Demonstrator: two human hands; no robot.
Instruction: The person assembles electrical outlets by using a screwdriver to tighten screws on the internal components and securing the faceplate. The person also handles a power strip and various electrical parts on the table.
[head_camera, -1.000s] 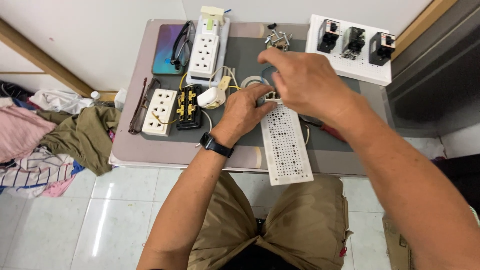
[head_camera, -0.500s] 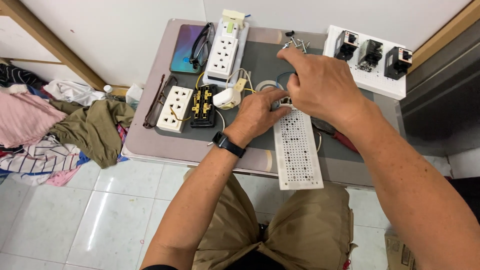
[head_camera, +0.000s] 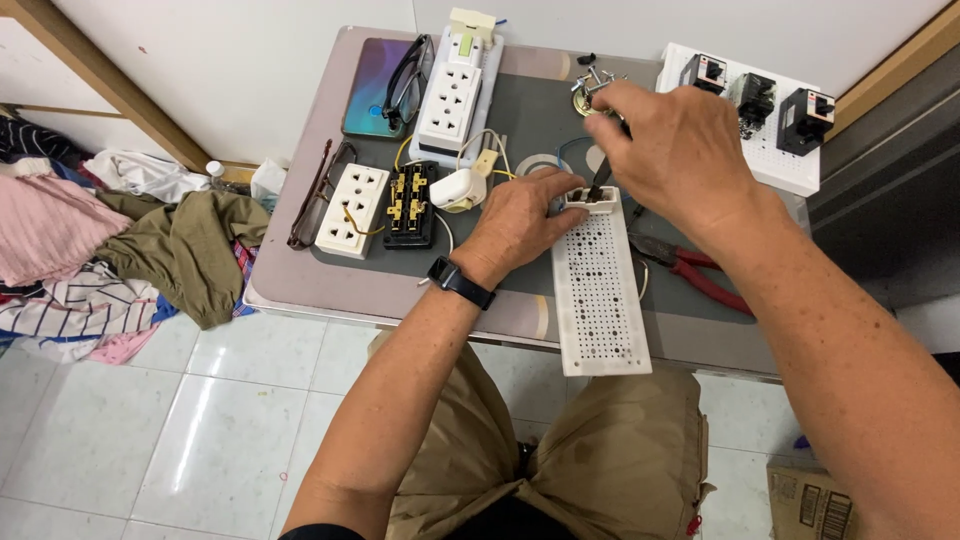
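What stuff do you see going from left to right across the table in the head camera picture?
Brown glasses → small white socket → open black socket → left hand → holey white board → right hand → red pliers → black breakers.

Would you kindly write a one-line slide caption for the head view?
Left hand steadies a white perforated board on the grey table while the right hand works a thin dark tool at its top end.
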